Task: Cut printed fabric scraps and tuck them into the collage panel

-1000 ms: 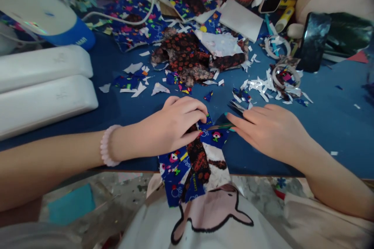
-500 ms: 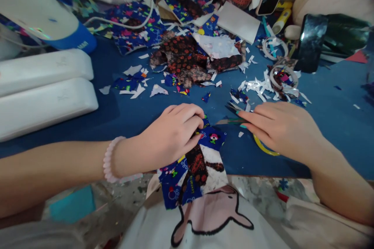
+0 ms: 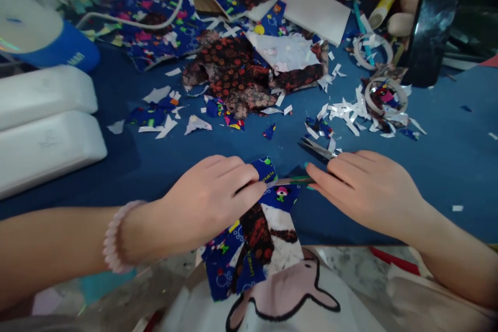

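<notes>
My left hand [image 3: 218, 202], with a pink bead bracelet on its wrist, is closed on a patchwork piece [image 3: 252, 280] of blue printed, dark floral and white scraps. The piece hangs over the table edge towards my lap. My right hand [image 3: 365, 192] pinches a slim pointed metal tool [image 3: 293, 181] that looks like tweezers. Its tip meets the upper edge of the patchwork piece beside my left fingertips, where a small pale bit shows. Scissors [image 3: 317, 148] lie just beyond my right fingers, blades pointing left; their handles are hidden by the hand.
Dark floral fabric [image 3: 233, 72], blue printed fabric [image 3: 155, 31] and white slips [image 3: 346, 114] cover the blue table's middle and back. Two tape rolls [image 3: 368, 94], a phone [image 3: 430, 41] and a white box [image 3: 317, 13] lie behind. White cases [image 3: 50, 137] are at left.
My right hand has brought the pointed tool left to the patchwork piece's edge. My left hand has shifted slightly, uncovering more of its top blue scrap. The view has also shifted.
</notes>
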`<action>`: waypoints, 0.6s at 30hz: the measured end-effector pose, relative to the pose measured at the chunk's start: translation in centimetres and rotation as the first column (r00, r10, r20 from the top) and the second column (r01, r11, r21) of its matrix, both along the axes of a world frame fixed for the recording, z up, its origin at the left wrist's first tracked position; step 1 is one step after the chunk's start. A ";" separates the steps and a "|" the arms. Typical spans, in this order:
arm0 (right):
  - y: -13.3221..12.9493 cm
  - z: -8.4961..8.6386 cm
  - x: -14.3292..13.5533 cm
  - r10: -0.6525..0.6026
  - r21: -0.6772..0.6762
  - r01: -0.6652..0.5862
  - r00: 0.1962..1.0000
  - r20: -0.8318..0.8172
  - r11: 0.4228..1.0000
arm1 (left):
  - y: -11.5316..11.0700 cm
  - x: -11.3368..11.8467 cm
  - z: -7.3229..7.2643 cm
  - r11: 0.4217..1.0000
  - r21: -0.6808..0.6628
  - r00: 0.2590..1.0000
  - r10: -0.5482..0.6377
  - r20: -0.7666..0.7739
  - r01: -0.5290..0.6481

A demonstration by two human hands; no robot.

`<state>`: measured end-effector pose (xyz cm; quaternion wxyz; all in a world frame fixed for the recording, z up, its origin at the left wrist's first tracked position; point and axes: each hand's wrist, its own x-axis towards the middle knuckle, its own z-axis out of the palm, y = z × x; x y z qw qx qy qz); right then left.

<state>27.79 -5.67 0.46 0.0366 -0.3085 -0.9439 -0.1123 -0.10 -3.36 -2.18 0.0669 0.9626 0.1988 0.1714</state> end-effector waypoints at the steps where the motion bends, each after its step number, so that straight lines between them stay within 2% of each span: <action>1: 0.0 0.0 0.1 -0.003 -0.001 0.003 1.000 0.007 1.000 | 0.0 0.0 0.2 1.000 0.014 1.000 -0.013 0.003 0.013; 6: -0.2 0.0 0.1 -0.002 -0.010 0.002 1.000 0.013 1.000 | 0.1 0.1 0.8 0.998 0.063 0.999 -0.030 0.028 0.028; 13: -0.2 -0.1 0.1 0.019 -0.039 -0.019 1.000 -0.002 0.999 | -0.7 0.1 -0.4 0.990 0.140 0.996 0.002 0.087 -0.014; 18: -0.1 -0.1 0.2 0.033 -0.055 -0.033 0.999 0.005 0.998 | -0.9 0.2 -0.4 0.984 0.176 0.999 -0.019 0.046 0.011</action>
